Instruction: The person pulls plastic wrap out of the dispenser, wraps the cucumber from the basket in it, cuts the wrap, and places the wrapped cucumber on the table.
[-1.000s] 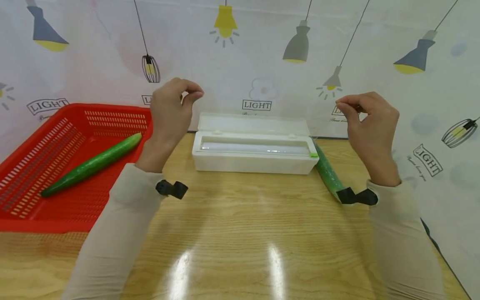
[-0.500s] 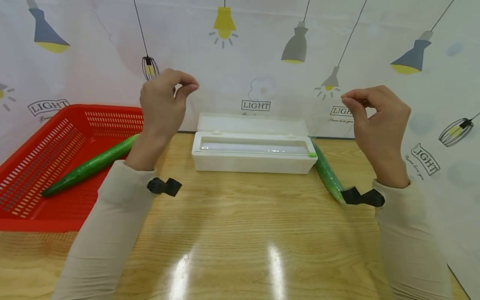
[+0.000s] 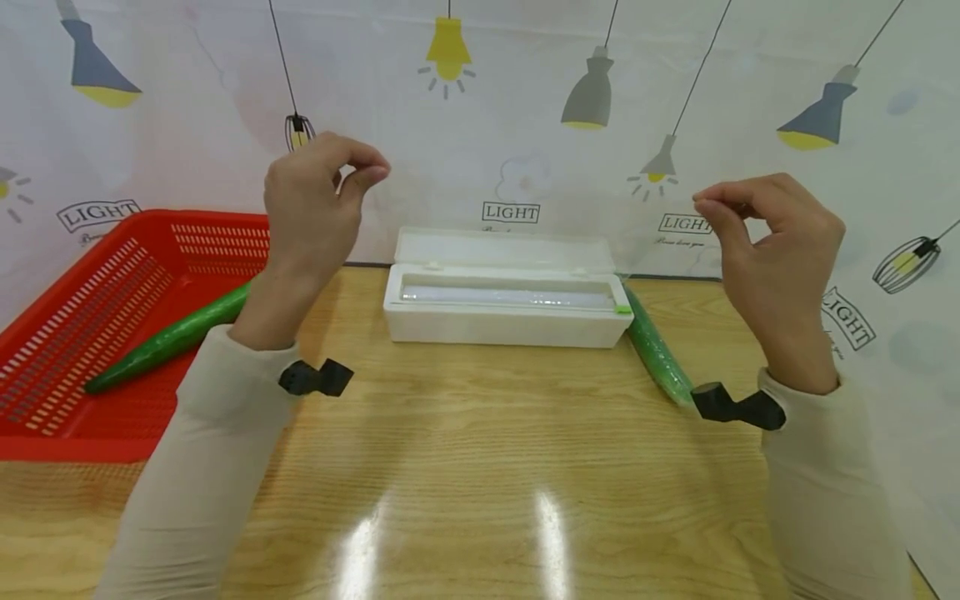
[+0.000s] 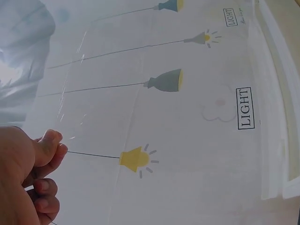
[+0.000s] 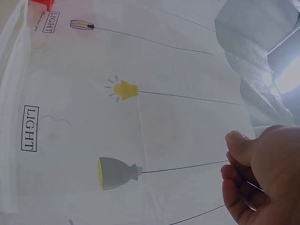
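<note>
My left hand and right hand are raised at either side above a white cling film box. Thumb and fingertips of each pinch the cling film, which is almost invisible; thin glints beside the left fingers betray it in the left wrist view. The box's lid stands up at the back, and a pale roll lies inside. By the box's right end lies a shiny cucumber, seemingly wrapped in film, its near tip close to the right wrist band.
A red plastic basket stands at the left with another cucumber in it, partly hidden by the left forearm. Behind the wooden table hangs a pale lamp-patterned sheet.
Both hands have moved apart, the left one leftward and slightly up, the right one to the right. Their pinch looks the same. The box and cucumbers have stayed in place.
</note>
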The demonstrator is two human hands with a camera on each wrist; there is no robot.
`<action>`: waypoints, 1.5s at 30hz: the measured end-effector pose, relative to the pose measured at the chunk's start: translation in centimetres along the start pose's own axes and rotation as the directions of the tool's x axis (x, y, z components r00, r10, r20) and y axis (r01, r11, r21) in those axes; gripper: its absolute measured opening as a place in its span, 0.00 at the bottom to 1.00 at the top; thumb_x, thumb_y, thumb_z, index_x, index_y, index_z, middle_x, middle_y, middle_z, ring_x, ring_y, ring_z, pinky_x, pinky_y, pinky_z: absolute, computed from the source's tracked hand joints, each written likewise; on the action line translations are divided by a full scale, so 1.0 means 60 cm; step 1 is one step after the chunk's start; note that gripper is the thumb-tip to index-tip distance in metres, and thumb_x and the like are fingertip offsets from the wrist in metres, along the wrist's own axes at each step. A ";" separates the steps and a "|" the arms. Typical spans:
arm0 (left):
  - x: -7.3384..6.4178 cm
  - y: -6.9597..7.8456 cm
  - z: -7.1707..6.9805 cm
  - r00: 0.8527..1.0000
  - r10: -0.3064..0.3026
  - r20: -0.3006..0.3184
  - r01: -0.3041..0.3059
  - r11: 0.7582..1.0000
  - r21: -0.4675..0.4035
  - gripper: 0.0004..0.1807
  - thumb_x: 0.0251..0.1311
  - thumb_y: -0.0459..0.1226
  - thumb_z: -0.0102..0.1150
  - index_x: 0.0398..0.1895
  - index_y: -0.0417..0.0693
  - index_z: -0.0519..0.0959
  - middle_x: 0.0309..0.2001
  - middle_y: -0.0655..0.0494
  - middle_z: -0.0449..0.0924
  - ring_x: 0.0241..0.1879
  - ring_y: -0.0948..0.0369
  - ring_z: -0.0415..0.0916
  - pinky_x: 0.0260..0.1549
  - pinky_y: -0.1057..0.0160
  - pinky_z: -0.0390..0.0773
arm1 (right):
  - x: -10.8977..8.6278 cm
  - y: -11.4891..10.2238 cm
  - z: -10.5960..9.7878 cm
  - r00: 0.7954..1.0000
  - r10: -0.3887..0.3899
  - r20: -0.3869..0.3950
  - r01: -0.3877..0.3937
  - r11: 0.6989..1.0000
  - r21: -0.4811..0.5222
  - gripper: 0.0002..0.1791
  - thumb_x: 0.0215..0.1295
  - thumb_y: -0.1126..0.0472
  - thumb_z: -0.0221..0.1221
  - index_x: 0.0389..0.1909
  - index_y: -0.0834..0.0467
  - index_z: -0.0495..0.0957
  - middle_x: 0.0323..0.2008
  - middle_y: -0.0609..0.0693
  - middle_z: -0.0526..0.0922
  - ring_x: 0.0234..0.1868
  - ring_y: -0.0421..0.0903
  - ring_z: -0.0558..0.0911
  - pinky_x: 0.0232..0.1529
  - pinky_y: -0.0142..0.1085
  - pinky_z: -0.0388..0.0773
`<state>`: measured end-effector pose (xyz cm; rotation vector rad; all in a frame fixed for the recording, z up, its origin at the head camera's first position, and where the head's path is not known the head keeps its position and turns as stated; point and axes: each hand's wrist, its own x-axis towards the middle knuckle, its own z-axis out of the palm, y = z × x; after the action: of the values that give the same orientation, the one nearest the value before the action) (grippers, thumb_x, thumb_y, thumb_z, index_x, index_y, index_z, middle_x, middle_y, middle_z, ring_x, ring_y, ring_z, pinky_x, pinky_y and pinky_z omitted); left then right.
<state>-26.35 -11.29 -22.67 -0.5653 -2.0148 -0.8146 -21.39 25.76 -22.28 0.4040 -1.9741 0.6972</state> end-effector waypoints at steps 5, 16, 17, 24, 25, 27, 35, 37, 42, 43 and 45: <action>-0.012 0.005 -0.012 0.996 0.091 0.021 -0.090 0.995 -0.037 0.08 0.57 0.34 0.63 0.33 0.35 0.83 0.31 0.44 0.82 0.26 0.56 0.68 0.27 0.65 0.60 | -0.020 -0.008 -0.019 1.000 -0.012 0.003 0.012 1.000 0.003 0.06 0.57 0.69 0.66 0.31 0.70 0.84 0.30 0.48 0.81 0.34 0.26 0.73 0.36 0.24 0.64; -0.028 0.026 -0.042 0.988 0.155 -0.001 -0.155 0.985 -0.074 0.06 0.56 0.32 0.65 0.30 0.35 0.83 0.27 0.45 0.80 0.23 0.57 0.62 0.25 0.68 0.56 | -0.034 -0.024 -0.040 0.999 -0.031 -0.037 0.033 0.999 0.037 0.05 0.57 0.67 0.67 0.31 0.67 0.85 0.30 0.58 0.83 0.34 0.30 0.75 0.39 0.25 0.68; -0.028 0.027 -0.044 0.986 0.168 0.003 -0.167 0.983 -0.071 0.06 0.56 0.32 0.65 0.30 0.35 0.83 0.27 0.45 0.80 0.23 0.57 0.62 0.25 0.68 0.57 | -0.034 -0.025 -0.041 0.999 -0.034 -0.037 0.036 0.999 0.034 0.05 0.57 0.67 0.67 0.31 0.67 0.85 0.30 0.58 0.83 0.34 0.30 0.75 0.39 0.25 0.68; -0.043 0.038 -0.063 0.985 0.173 0.021 -0.170 0.981 -0.095 0.03 0.54 0.30 0.66 0.30 0.36 0.83 0.25 0.47 0.77 0.22 0.59 0.59 0.24 0.68 0.55 | -0.044 -0.034 -0.060 0.998 -0.044 -0.034 0.044 0.999 0.010 0.06 0.56 0.68 0.67 0.30 0.69 0.84 0.31 0.61 0.81 0.38 0.37 0.76 0.41 0.25 0.65; -0.051 0.039 -0.067 0.986 0.165 0.037 -0.160 0.981 -0.108 0.03 0.54 0.29 0.66 0.30 0.36 0.83 0.24 0.48 0.77 0.22 0.60 0.58 0.24 0.68 0.55 | -0.050 -0.035 -0.064 0.999 -0.049 -0.022 0.049 0.999 -0.001 0.09 0.58 0.65 0.66 0.30 0.69 0.84 0.33 0.61 0.80 0.39 0.41 0.76 0.42 0.26 0.64; -0.072 0.039 -0.075 0.986 0.147 0.080 -0.133 0.979 -0.156 0.03 0.53 0.27 0.66 0.31 0.36 0.83 0.25 0.50 0.77 0.23 0.61 0.59 0.24 0.69 0.57 | -0.064 -0.040 -0.071 0.997 -0.072 0.005 0.072 0.997 0.000 0.16 0.61 0.57 0.64 0.29 0.70 0.83 0.36 0.62 0.80 0.43 0.48 0.76 0.44 0.26 0.63; -0.168 0.030 -0.103 0.960 0.195 0.201 -0.117 0.932 -0.343 0.08 0.60 0.38 0.61 0.30 0.42 0.83 0.33 0.53 0.79 0.32 0.63 0.67 0.29 0.73 0.65 | -0.126 -0.054 -0.087 0.959 -0.242 0.150 0.161 0.895 0.415 0.17 0.62 0.58 0.63 0.27 0.72 0.80 0.42 0.66 0.82 0.50 0.51 0.80 0.50 0.29 0.72; -0.181 0.030 -0.105 0.950 0.244 0.194 -0.156 0.911 -0.382 0.16 0.64 0.45 0.57 0.29 0.42 0.83 0.36 0.50 0.79 0.37 0.60 0.70 0.35 0.73 0.69 | -0.138 -0.053 -0.089 0.947 -0.259 0.189 0.115 0.825 0.554 0.13 0.62 0.64 0.63 0.29 0.74 0.79 0.41 0.67 0.82 0.49 0.52 0.80 0.51 0.31 0.73; -0.206 0.034 -0.101 0.906 0.380 0.186 -0.240 0.824 -0.513 0.14 0.66 0.43 0.56 0.30 0.42 0.81 0.41 0.45 0.80 0.48 0.55 0.74 0.51 0.69 0.71 | -0.165 -0.046 -0.098 0.915 -0.305 0.266 0.036 0.715 0.698 0.09 0.61 0.70 0.62 0.33 0.76 0.79 0.35 0.61 0.84 0.41 0.47 0.83 0.45 0.27 0.75; -0.210 0.033 -0.100 0.894 0.407 0.189 -0.251 0.803 -0.541 0.13 0.66 0.42 0.56 0.32 0.42 0.81 0.41 0.45 0.81 0.49 0.55 0.75 0.52 0.68 0.71 | -0.169 -0.045 -0.099 0.905 -0.321 0.279 0.034 0.710 0.704 0.09 0.62 0.70 0.62 0.33 0.76 0.80 0.34 0.60 0.84 0.39 0.46 0.83 0.44 0.27 0.76; -0.220 0.032 -0.097 0.866 0.460 0.198 -0.267 0.758 -0.595 0.10 0.67 0.39 0.56 0.34 0.41 0.81 0.41 0.45 0.81 0.51 0.54 0.76 0.53 0.67 0.71 | -0.176 -0.042 -0.101 0.879 -0.354 0.321 0.026 0.706 0.708 0.08 0.63 0.69 0.61 0.34 0.74 0.81 0.34 0.59 0.84 0.38 0.44 0.83 0.43 0.26 0.75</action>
<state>-15.01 -15.34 -30.84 -1.4814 -1.8404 -1.1088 -10.79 27.48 -28.58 1.3160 -1.9637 1.2909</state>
